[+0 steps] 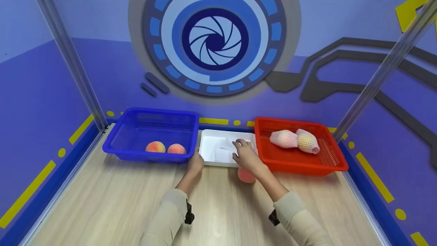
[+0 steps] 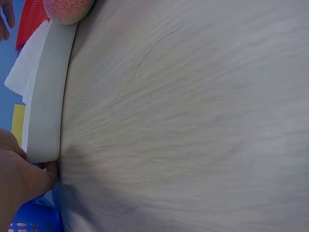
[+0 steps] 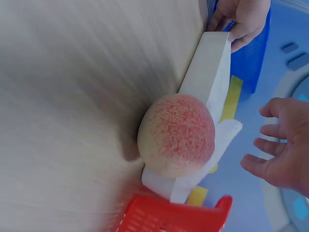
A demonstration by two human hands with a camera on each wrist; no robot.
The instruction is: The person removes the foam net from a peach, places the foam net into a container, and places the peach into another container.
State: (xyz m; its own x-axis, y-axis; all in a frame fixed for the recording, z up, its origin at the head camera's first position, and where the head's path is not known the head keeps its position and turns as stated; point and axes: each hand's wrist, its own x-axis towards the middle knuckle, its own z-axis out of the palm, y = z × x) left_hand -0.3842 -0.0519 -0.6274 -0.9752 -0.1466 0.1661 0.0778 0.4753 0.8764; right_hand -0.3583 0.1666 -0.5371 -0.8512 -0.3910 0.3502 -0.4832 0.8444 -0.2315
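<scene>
A white tray (image 1: 218, 164) stands between the two baskets, with flat white sheet-like pieces (image 1: 223, 155) inside. My left hand (image 1: 196, 162) grips the tray's left end, thumb and fingers at its corner in the right wrist view. Over the tray's right part is my right hand (image 1: 246, 155), fingers spread and loosely bent, nothing held. One white piece (image 3: 227, 137) pokes up above the tray wall below those fingers. A pink peach (image 1: 246, 175) sits on the table against the tray's front, partly covered by my right forearm in the head view.
At left, a blue basket (image 1: 136, 155) holds two bare peaches (image 1: 155, 147). To the right, a red basket (image 1: 300, 167) contains two fruits (image 1: 284, 139) in foam nets. Behind everything rises a blue printed wall (image 1: 225, 109); metal posts (image 1: 78, 75) mark the corners.
</scene>
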